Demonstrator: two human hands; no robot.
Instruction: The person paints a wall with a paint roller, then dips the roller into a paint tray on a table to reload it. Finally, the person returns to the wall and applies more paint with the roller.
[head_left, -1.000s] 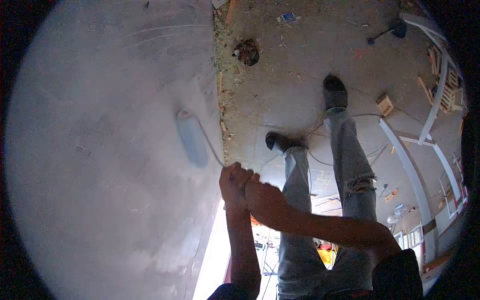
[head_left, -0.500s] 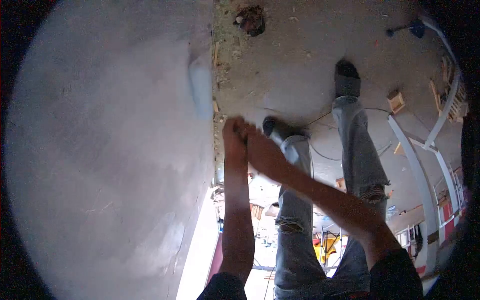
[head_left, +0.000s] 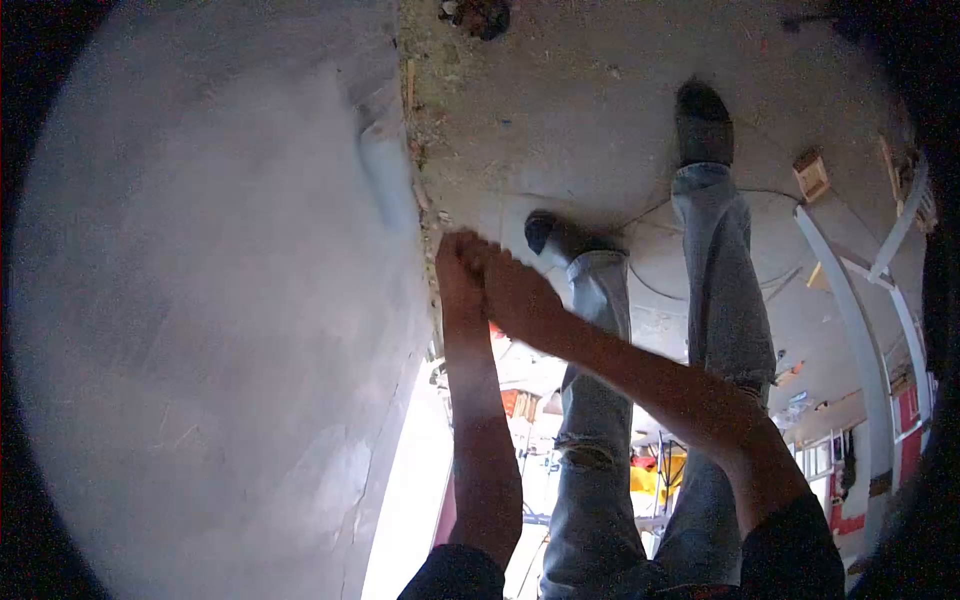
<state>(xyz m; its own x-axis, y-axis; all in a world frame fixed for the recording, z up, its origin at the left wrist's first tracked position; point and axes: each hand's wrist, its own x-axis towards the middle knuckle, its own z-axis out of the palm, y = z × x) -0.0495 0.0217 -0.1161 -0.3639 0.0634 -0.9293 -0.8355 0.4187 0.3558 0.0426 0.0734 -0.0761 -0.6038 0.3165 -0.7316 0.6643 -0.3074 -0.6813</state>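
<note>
My left hand [head_left: 461, 270] is closed, with its fingers curled beside the wall's lower edge. Pressed up against it is my right hand [head_left: 517, 296], also closed, the fingers of the two hands meeting. I cannot tell what, if anything, lies inside them; the fingers cover it and the area is dark. To their left rises a grey plastered wall [head_left: 230, 260], with a pale bluish patch [head_left: 388, 178] near its bottom edge.
Rubble lines the wall's foot, with a dark hole [head_left: 478, 16] in the floor [head_left: 590, 130] farther along. My shoes [head_left: 704, 120] stand apart. A cable [head_left: 655, 290] loops behind them. A small wooden box [head_left: 811, 175] and a curved pale frame [head_left: 850, 290] are on the right.
The view has shifted, so the floor hole and shoes sit higher. My two hands stay closed together, slightly farther left in view.
</note>
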